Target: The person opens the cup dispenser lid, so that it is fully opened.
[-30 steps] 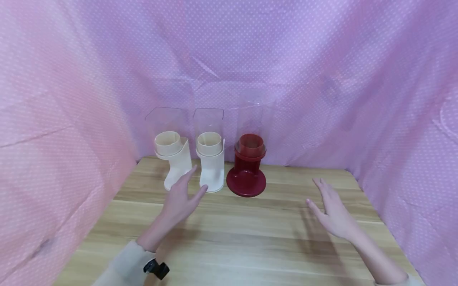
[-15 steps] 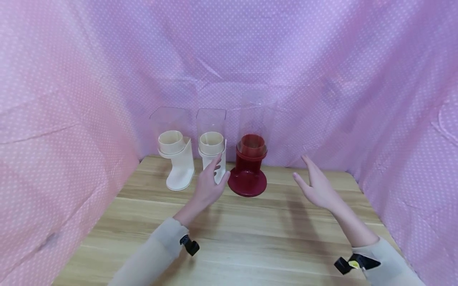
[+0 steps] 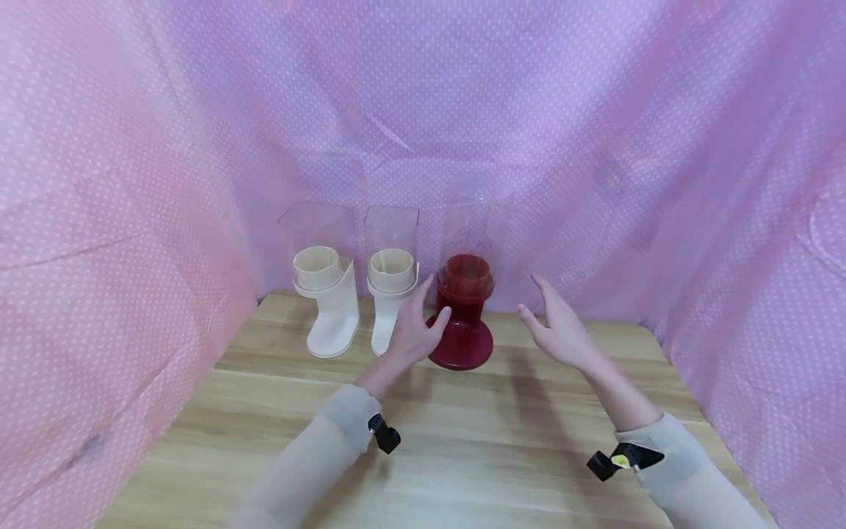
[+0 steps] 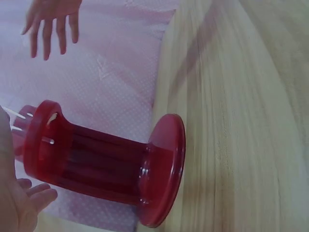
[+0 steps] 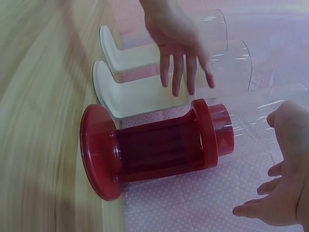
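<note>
Red plastic stand with a round base and clear tube point(image 3: 466, 292) sits upright on a wood-grain table point(image 3: 463, 448) between a person's left hand point(image 3: 415, 330) and right hand point(image 3: 559, 332), both empty, fingers extended, thumbs apart. Two cream-white plastic stands with clear containers point(image 3: 333, 323) stand left of it.

Legible text: none, in any of the three views on my feed.
Yellow patch point(image 3: 620, 461), on black wrist mount point(image 3: 600, 466) at right sleeve point(image 3: 681, 470): too small for me to read.
Red holder point(image 3: 463, 347), white holders point(image 3: 333, 316): no lettering I can make out.
</note>
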Motion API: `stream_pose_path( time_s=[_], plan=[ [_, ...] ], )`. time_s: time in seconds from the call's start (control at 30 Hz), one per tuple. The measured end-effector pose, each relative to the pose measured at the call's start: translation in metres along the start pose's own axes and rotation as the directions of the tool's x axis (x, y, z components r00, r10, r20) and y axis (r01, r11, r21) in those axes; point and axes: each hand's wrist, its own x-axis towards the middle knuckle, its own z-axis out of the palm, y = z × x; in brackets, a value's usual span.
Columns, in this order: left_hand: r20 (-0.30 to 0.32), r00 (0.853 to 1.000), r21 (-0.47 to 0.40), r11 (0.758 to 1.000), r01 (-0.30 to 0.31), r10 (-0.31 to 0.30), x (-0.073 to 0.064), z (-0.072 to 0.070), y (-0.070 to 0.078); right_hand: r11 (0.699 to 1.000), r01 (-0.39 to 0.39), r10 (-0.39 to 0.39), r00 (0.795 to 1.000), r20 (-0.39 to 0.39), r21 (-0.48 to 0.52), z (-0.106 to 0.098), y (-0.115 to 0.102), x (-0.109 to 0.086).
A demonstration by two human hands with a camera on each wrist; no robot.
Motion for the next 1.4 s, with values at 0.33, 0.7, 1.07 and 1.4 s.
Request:
stream_pose_path(
  time_s=[0.33, 0.7, 1.07, 1.4],
  plan=[
    [0.029, 0.998, -0.037, 0.997, 0.064, -0.063, 0.011, 0.018, -0.016, 0.996, -0.019, 0.022, 0.999, -0.033, 0.087, 0.011, -0.001, 0.022],
    [0.005, 0.997, -0.07, 0.995, 0.071, -0.071, 0.029, 0.024, -0.013, 0.985, -0.01, 0.018, 0.999, -0.048, 0.172, 0.022, -0.013, 0.048],
    [0.028, 0.997, -0.082, 0.994, 0.072, -0.07, 0.054, 0.024, -0.006, 0.971, -0.011, 0.025, 0.998, -0.055, 0.237, 0.025, -0.02, 0.075],
    [0.027, 0.995, -0.114, 0.989, 0.097, -0.095, 0.061, 0.028, -0.003, 0.927, -0.053, 0.063, 0.998, -0.014, 0.371, 0.029, -0.018, 0.088]
  ],
)
